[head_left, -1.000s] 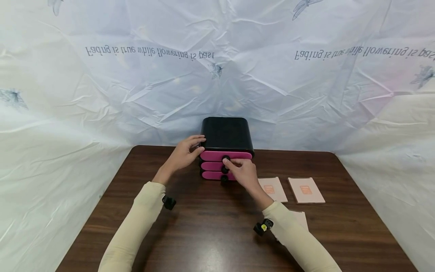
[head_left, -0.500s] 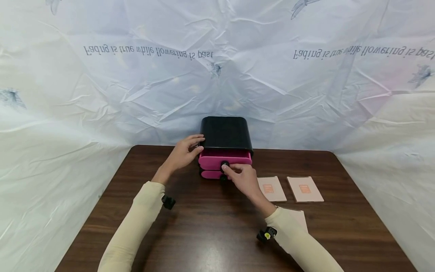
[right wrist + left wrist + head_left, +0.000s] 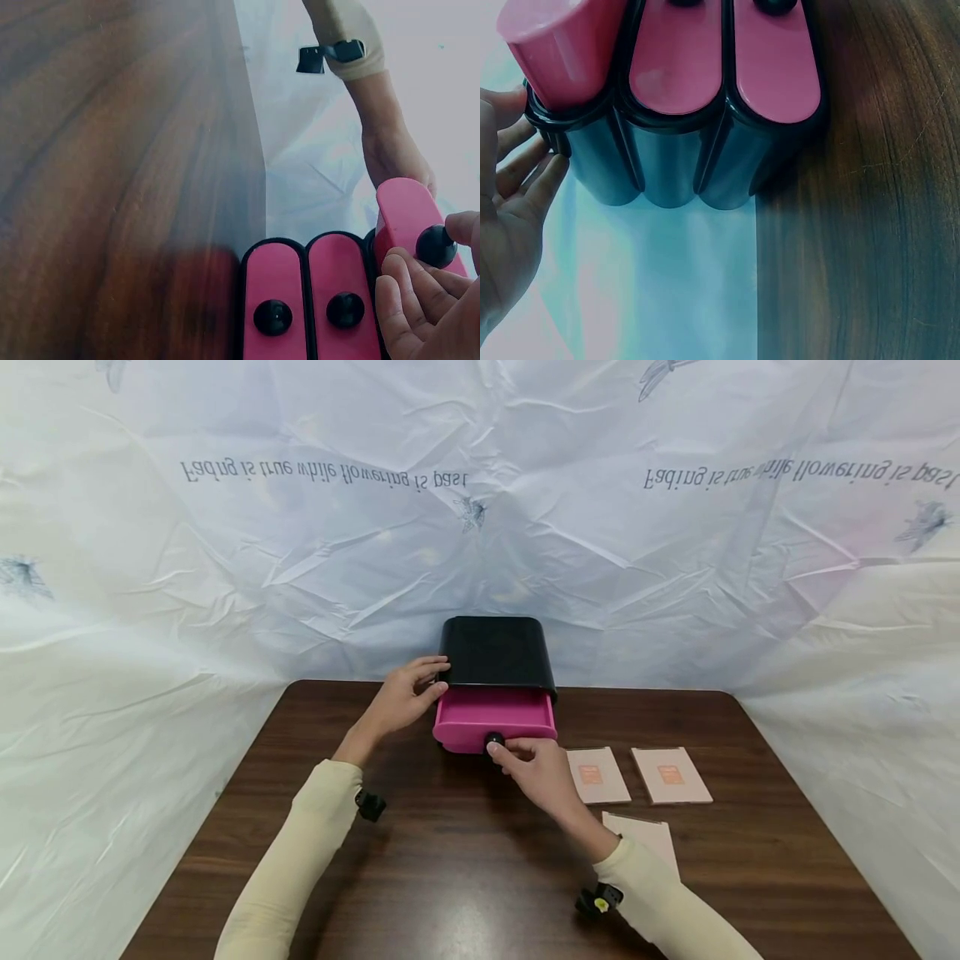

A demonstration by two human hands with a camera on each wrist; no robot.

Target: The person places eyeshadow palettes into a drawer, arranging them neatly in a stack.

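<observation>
A small black drawer cabinet (image 3: 497, 650) with pink drawers stands at the back of the table. Its top drawer (image 3: 468, 732) is pulled out, and the part of its inside that shows is bare pink. My right hand (image 3: 542, 772) pinches that drawer's round black knob (image 3: 435, 246) between thumb and fingers. On the cabinet's left side rests my left hand (image 3: 401, 697), fingers extended against the casing near its upper front corner. In the left wrist view the two lower drawers (image 3: 776, 64) sit flush in their black housings.
Three flat, pale pink square boxes lie on the right of the brown wooden table (image 3: 300, 860): one box (image 3: 598, 777) beside my right hand, another box (image 3: 672, 777) farther right, and a third box (image 3: 645, 842) partly under my right sleeve. A white printed sheet (image 3: 360, 560) hangs behind the table.
The top drawer has slid out toward me from its closed position, drawn by my right hand on the knob. My left hand has stayed against the cabinet's side.
</observation>
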